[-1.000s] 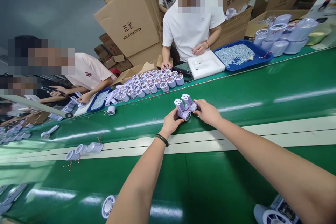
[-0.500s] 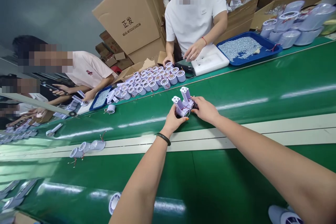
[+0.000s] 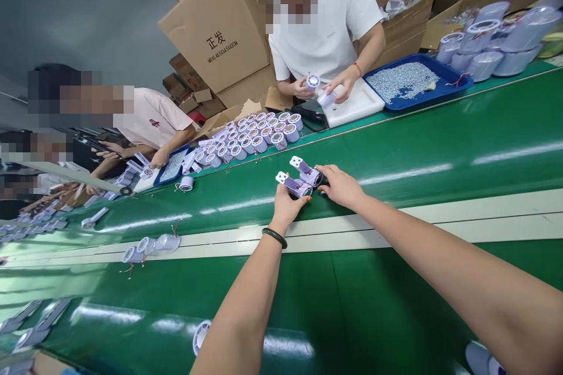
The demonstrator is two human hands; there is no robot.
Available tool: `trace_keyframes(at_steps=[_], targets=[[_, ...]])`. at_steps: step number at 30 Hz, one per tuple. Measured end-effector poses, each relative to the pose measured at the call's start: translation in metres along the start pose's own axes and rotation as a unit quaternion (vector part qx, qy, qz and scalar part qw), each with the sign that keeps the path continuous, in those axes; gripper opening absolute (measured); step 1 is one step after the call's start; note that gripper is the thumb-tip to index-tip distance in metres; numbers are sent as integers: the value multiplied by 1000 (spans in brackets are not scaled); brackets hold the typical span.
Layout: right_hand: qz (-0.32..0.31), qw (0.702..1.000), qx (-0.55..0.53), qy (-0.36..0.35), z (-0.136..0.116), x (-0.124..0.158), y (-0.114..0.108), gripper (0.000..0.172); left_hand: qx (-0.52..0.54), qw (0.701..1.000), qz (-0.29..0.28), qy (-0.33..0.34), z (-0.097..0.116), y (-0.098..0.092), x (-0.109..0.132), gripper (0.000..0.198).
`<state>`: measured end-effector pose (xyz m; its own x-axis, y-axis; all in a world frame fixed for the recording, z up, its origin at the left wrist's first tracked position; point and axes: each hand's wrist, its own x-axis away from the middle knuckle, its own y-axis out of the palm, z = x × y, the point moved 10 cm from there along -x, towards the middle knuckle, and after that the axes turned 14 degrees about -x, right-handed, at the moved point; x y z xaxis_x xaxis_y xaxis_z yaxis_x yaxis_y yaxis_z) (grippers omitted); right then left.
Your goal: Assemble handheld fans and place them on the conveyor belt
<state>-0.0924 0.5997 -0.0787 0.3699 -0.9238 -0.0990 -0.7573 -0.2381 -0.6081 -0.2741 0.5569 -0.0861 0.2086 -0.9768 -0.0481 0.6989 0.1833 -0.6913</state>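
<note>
Two lavender plastic housings with handles stand side by side on the far green belt, between my hands. My left hand (image 3: 288,206) has its fingers and thumb wrapped round the nearer housing (image 3: 301,188). On the other side, my right hand (image 3: 341,185) grips the farther housing (image 3: 310,176) by its round end. Both handles lean to the left, showing pale end faces with small holes. Some of my fingertips are hidden behind the parts.
Across the belt a co-worker's hands (image 3: 341,87) hold lavender parts. Rows of round housings (image 3: 259,135) and a blue tray (image 3: 422,104) of small pieces line the far edge. A pale divider strip (image 3: 422,228) runs between two green belts. Three cylinders (image 3: 165,242) lie on it at left.
The two housings have tipped over, their handles going from nearly upright to leaning left. Across the belt, the co-worker has lifted parts that were not in their hands before.
</note>
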Motion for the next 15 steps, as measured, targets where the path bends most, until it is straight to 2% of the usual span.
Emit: trace_keyframes(at_steps=[2,4,8,11,13,15], targets=[[-2,1000,6,-9,-4,0,5,57,-53,997,57,10,2,-12,7,75],[-1,1000,7,-13,-6,0,9,55,-74,994,84,2,0,-18,15,66],[-1,1000,7,-13,-10,2,13,58,-80,994,59,-35,-10,-15,25,46],[-10,1000,7,-23,-14,5,16,57,-113,986,65,-98,-22,-21,33,32],[-16,999,7,-27,-18,7,18,56,-124,976,87,-155,-33,-28,40,31],[-21,999,7,-24,-20,8,19,56,-66,971,90,-212,-44,-27,48,33]])
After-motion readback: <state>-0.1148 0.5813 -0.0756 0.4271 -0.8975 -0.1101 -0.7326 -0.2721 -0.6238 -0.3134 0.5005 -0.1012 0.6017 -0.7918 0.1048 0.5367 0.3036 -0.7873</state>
